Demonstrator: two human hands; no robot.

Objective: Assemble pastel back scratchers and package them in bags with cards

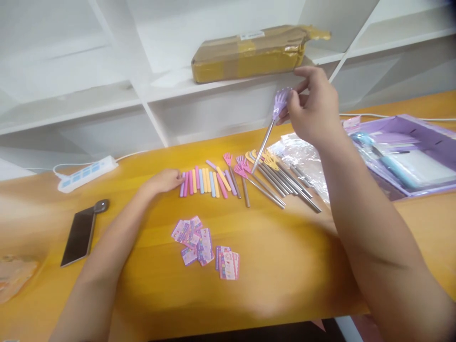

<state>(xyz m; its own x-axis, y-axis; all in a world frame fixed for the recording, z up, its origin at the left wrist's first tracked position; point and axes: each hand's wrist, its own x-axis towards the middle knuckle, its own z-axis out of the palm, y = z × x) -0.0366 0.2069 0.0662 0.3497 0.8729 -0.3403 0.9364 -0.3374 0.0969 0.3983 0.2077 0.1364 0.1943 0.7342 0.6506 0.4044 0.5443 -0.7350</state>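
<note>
The right hand (pixel 317 107) pinches a purple scratcher (pixel 270 129), claws (pixel 280 99) far-right, rod (pixel 262 147) slanting near-left; whether the left hand (pixel 169 180) grips is unclear.

Bare wood runs along the near edge of the table (pixel 285 285), giving a hand passage below scattered cards (pixel 204 244); a narrower gap parts the cards from coloured sticks (pixel 205 181). Toward the far edge, the sticks and scratchers (pixel 285 183) crowd the way, the left hand (pixel 167 180) at the row's left end. Plastic wrap (pixel 301 156) and a purple box (pixel 431 140) obstruct the right side, a phone (pixel 78 236) and power strip (pixel 87 175) the left. A shelf (pixel 199 114) walls the far edge, its parcel (pixel 245 59) close to the right hand (pixel 313 107).
</note>
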